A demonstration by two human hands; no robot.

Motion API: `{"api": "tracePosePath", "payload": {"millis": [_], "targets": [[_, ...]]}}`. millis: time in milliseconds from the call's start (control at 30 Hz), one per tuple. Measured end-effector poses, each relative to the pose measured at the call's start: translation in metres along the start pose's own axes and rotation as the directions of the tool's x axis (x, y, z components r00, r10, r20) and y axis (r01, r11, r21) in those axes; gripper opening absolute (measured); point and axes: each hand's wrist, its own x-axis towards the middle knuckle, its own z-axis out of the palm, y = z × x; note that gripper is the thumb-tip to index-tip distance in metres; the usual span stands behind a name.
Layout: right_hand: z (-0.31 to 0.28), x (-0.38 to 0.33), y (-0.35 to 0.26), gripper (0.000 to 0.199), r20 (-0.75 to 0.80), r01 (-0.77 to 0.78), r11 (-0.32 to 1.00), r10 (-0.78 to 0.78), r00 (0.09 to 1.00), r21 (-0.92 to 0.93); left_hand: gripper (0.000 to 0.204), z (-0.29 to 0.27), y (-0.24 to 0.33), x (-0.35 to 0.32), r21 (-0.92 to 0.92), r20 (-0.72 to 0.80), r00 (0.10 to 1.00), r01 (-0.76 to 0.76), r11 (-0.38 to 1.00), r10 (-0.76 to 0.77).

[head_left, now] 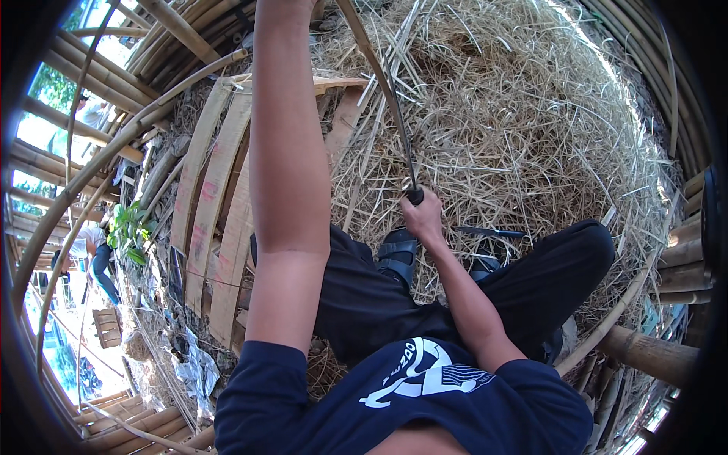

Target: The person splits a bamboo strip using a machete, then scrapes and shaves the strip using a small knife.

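Observation:
My right hand (425, 218) is closed around the black handle (414, 195) of a long, narrow-bladed knife, in front of my bent knees. Its thin dark blade (404, 140) points up and away. Against the blade runs a curved tan strip (364, 42), looking like bamboo, which leaves the picture at the top edge. My left forearm (290, 174) stretches straight up to that same edge; the hand itself is cut off. A second knife with a dark blade and bluish handle (491, 231) lies on the straw beyond my right foot.
Dry straw (500, 136) covers the ground ahead. Wooden slats (208, 197) stand to the left of my legs. Bent bamboo poles (83, 171) and a leafy plant (129, 231) are further left, with a person (97, 254) behind them. A thick bamboo pole (648, 355) juts in at right.

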Motion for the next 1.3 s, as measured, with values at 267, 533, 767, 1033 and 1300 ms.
{"api": "tracePosePath", "payload": {"millis": [267,533,767,1033,1300], "targets": [[0.010,0.011,0.077,0.012,0.392,-0.692,0.643,0.574,0.719,0.328,0.060,0.005,-0.007,0.001,0.023,-0.079,0.997,-0.005,1.000,0.007],[0.000,0.008,0.042,0.010,0.398,-0.622,0.656,0.481,0.781,0.428,0.057,-0.007,-0.009,0.000,-0.221,0.038,0.999,0.019,0.975,-0.011],[-0.007,-0.005,-0.016,0.024,0.116,-0.167,0.983,0.157,0.981,0.079,0.040,0.012,-0.024,0.010,-0.178,-0.405,0.913,-0.033,0.983,-0.042],[-0.001,-0.009,0.002,0.018,0.160,-0.181,0.975,0.160,0.974,0.131,0.032,0.016,-0.013,0.001,0.044,-0.158,0.979,-0.122,0.992,0.128],[-0.020,-0.006,-0.017,0.025,0.200,-0.274,0.956,0.249,0.948,0.107,0.037,0.024,-0.019,0.001,0.010,-0.232,0.953,-0.197,0.980,0.194]]}}
